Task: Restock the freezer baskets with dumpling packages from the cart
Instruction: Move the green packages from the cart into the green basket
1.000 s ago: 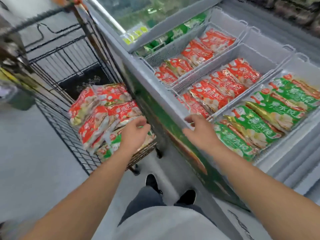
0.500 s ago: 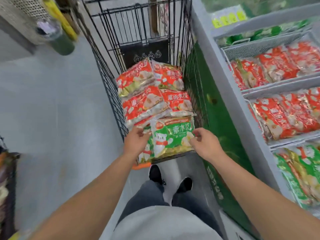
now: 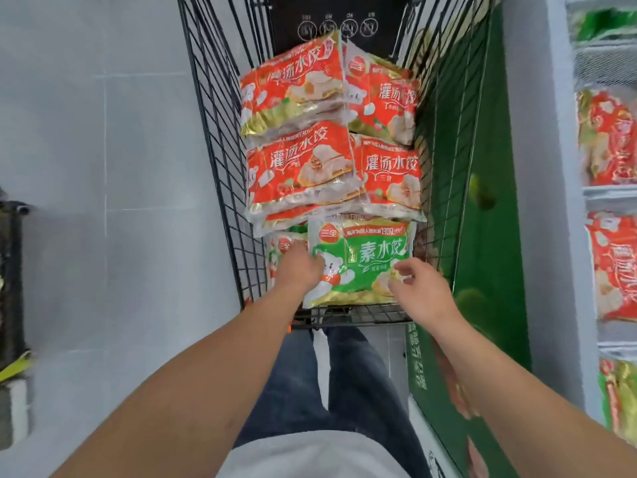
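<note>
A black wire cart (image 3: 220,139) stands straight ahead, stacked with red dumpling packages (image 3: 300,167). At its near end lies a green dumpling package (image 3: 365,260) on top of the pile. My left hand (image 3: 300,270) grips the package's left edge with curled fingers. My right hand (image 3: 420,288) has its thumb and fingers curled onto the lower right corner. Another package shows partly under my left hand. The freezer (image 3: 537,201) runs along the right, its baskets holding red packages (image 3: 610,139).
The freezer's green front panel (image 3: 489,236) stands close against the cart's right side. Grey tiled floor (image 3: 103,201) opens to the left. A dark rack (image 3: 10,277) sits at the far left edge. My legs are just behind the cart.
My view swung from the freezer baskets down to the cart. My right hand came off the freezer rim and joined my left hand on the green package.
</note>
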`<state>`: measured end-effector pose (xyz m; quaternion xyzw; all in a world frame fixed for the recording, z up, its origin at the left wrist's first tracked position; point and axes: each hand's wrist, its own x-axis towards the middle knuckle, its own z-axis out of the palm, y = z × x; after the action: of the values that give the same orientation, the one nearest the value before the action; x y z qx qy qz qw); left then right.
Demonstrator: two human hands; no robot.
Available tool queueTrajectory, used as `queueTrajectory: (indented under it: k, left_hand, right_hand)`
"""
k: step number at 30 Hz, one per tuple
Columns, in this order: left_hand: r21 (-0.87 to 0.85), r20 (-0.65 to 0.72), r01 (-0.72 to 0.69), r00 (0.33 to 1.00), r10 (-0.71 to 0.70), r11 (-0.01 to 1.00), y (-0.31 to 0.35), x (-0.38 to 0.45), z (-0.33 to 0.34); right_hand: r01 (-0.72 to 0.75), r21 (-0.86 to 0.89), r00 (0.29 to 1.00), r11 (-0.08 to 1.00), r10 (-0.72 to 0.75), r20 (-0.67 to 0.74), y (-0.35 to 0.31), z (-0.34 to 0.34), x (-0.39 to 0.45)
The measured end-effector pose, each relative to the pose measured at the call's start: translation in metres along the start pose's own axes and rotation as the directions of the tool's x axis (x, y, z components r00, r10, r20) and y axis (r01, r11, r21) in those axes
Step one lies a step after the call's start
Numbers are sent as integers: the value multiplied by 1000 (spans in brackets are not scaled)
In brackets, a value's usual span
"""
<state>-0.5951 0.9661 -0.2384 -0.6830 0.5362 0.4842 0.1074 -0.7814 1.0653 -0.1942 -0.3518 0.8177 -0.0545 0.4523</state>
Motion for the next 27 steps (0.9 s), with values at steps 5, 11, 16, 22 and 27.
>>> queueTrajectory:
  k: [5,11,16,22,27]
  left_hand:
    - [117,-38,0,999,4,993,-5,27,9]
    - [78,-210,138,970,-119,987,-31,35,-4]
    - [-59,-248,252,934,-259,966,-57,35,-1]
    - [-246,-248,187,936,-249,951,-62,35,0]
    - [-425,-155,122,967,-204,897,-52,16,-12]
  right_hand:
    - [-66,2,995,998,66,69,15,7,34]
    - [-208,227,978,951,207,29,11,21,66]
    - [-410,450,912,793,353,209,18,37,87]
    - [-277,437,944,856,327,-41,19,37,70]
    - [-222,518,946,826,312,-92,2,18,34]
